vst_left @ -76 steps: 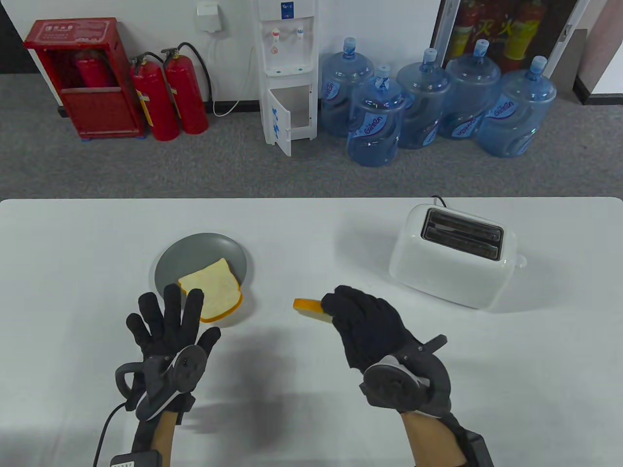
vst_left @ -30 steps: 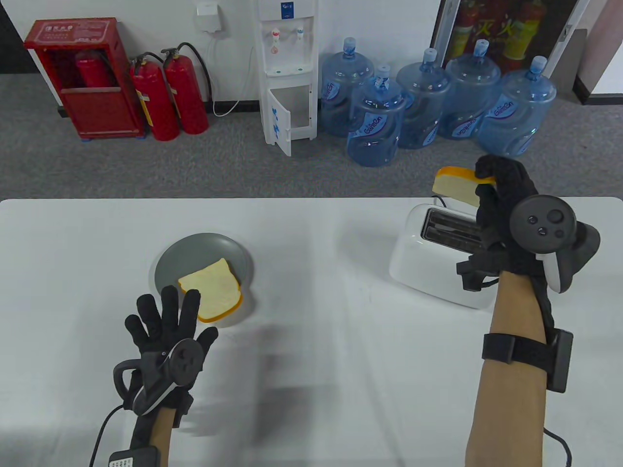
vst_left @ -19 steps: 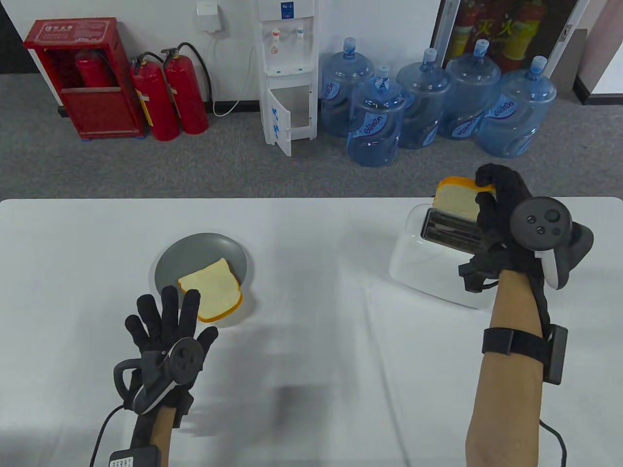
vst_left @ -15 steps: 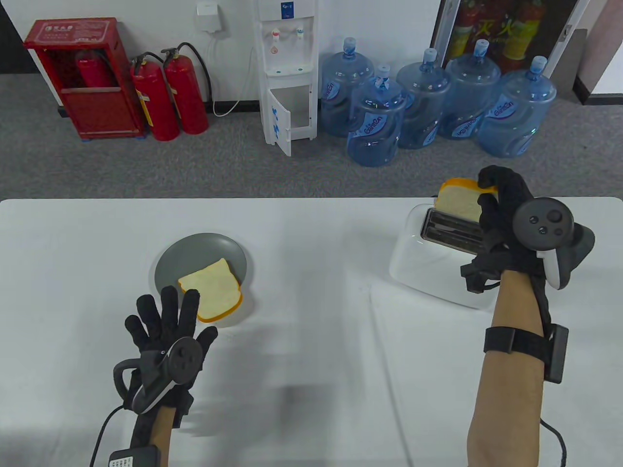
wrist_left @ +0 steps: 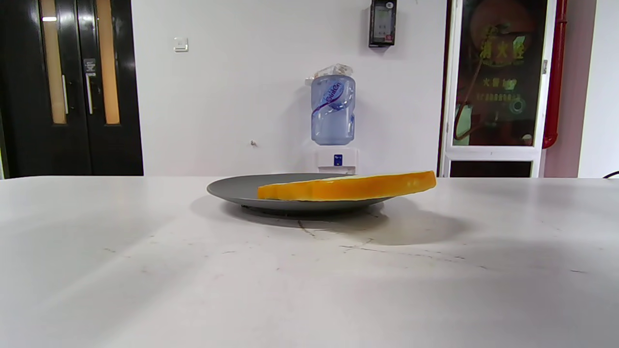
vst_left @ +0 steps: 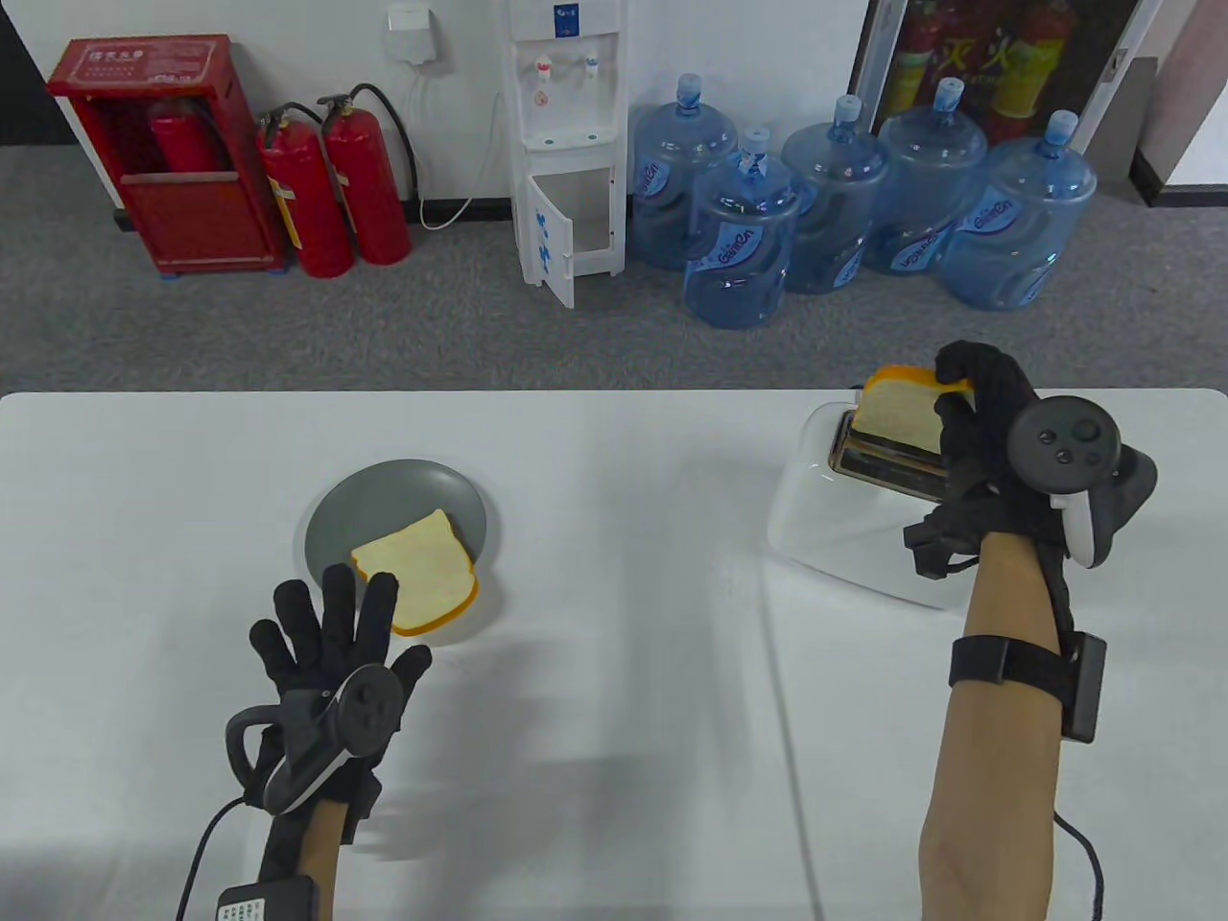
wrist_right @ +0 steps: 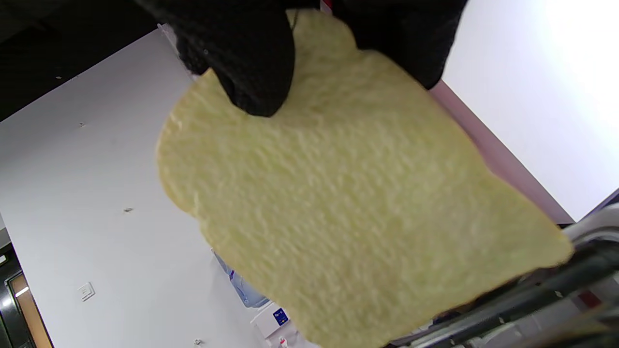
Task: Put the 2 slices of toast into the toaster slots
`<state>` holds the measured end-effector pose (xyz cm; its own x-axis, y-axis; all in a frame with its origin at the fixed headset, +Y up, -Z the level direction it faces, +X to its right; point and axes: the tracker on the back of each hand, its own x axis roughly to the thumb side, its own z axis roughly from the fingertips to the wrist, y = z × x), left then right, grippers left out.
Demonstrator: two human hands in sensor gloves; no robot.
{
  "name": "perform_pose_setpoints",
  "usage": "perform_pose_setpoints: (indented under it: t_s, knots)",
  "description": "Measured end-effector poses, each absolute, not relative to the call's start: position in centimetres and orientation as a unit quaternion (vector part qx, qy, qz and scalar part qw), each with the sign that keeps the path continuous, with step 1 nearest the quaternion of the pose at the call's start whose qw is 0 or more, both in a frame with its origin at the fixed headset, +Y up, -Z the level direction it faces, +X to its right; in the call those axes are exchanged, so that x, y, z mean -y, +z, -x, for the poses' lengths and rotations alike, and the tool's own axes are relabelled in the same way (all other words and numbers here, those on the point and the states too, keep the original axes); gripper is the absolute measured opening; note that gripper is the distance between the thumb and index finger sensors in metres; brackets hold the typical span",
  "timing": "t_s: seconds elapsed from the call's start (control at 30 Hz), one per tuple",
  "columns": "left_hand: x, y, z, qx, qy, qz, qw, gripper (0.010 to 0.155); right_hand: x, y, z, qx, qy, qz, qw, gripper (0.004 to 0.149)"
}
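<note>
In right hand (vst_left: 974, 422): toast (vst_left: 897, 414) entering toaster (vst_left: 844, 518).

On the counter (vst_left: 614, 595), a plate (vst_left: 384, 499) is placed left of centre, and one slice of toast (vst_left: 422, 574) is laid on its near right part, overhanging the rim. Just near of the plate, the left hand (vst_left: 331, 662) is spread above the counter. The toaster (vst_left: 835, 518) is set at the far right of the counter. Above its far slot, a second slice (vst_left: 897, 413) is held upright by the right hand (vst_left: 988, 432), with its lower edge at the slot mouth. Behind the counter, on the floor, water bottles (vst_left: 844, 221) are grouped to the right, a water dispenser (vst_left: 566, 144) at the middle and fire extinguishers (vst_left: 331, 187) to the left.
</note>
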<state>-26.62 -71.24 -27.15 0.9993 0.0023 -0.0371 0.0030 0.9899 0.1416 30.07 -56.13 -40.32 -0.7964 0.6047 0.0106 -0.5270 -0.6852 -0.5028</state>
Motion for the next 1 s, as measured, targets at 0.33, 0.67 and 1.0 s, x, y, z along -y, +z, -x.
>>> perform_pose_setpoints:
  t_s: [0.33,0.67,1.0]
  knots:
    - [71.1,-27.2,26.8,-0.022,-0.002,-0.077,0.997,0.074,57.6,-41.2,-30.4,0.239,0.913,0.082,0.319,0.048]
    - [71.3,-27.2,26.9,-0.023,-0.011,-0.075,0.997,0.074,58.9,-41.5,-31.4,0.23,0.911,0.1,0.329,0.048]
    - [71.3,-27.2,26.9,-0.024,-0.014,-0.074,0.997,0.074,58.6,-41.5,-31.9,0.214,0.917,0.104,0.32,0.048]
